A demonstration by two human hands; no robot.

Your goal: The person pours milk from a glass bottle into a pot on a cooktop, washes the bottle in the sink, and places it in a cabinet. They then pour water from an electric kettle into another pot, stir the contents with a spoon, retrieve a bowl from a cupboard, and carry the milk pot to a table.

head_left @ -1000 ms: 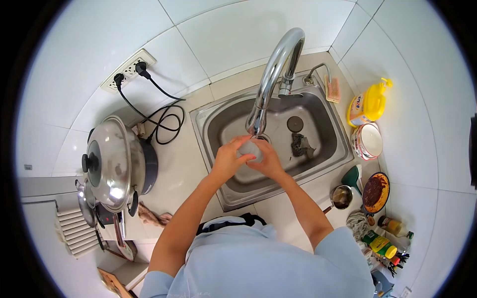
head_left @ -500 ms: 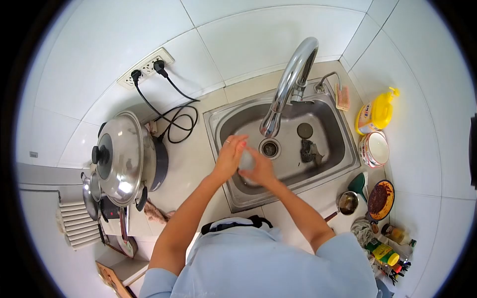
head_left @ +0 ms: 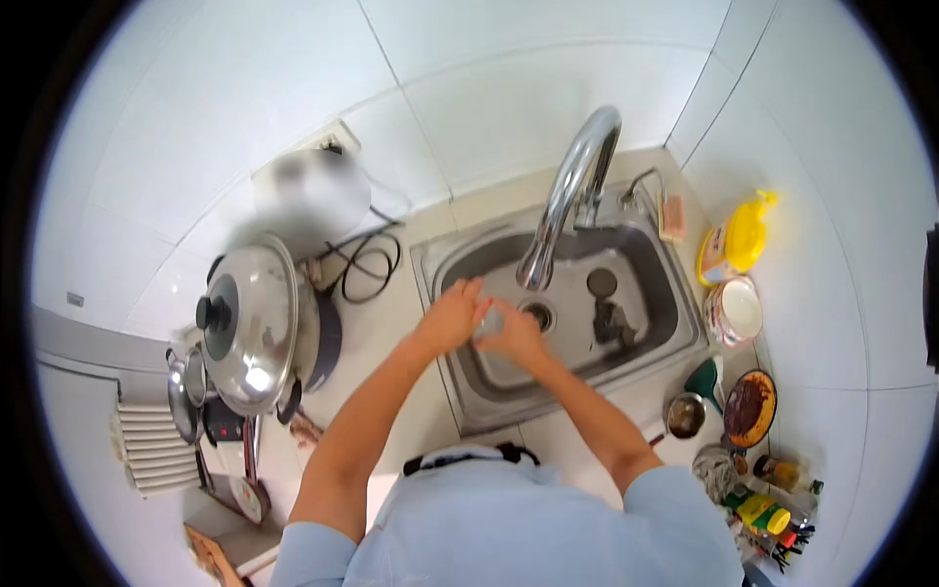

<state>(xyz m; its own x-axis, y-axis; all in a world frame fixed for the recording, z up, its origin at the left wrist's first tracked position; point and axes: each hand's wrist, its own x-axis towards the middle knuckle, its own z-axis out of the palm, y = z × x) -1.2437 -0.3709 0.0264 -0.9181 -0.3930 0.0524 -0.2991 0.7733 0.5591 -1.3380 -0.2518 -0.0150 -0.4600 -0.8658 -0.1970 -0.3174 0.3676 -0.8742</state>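
Note:
Over the left half of the steel sink [head_left: 469, 396], my left hand [head_left: 453, 317] and my right hand [head_left: 518, 335] meet around a small whitish, see-through thing [head_left: 490, 323]. Its kind cannot be made out, as fingers cover most of it. Both hands have their fingers bent around it. Just beyond them the chrome faucet [head_left: 567, 201] arches over the sink, its spout close to my fingertips. The drain [head_left: 536, 314] lies right behind my right hand. On the sink floor to the right are a dark round disc [head_left: 602, 284] and a crumpled dark grey scrap [head_left: 613, 323].
A large lidded steel pot [head_left: 256, 328] stands left near black cords [head_left: 367, 269]. To the right are a yellow pump bottle [head_left: 736, 240], stacked bowls [head_left: 736, 308], a small saucepan [head_left: 685, 416] and several bottles [head_left: 763, 512]. A blurred pale patch hides the wall sockets.
The view has shifted slightly, so the sink sits lower. My hands stay around the small thing, with the fingers moved a little. A blurred patch now covers the sockets.

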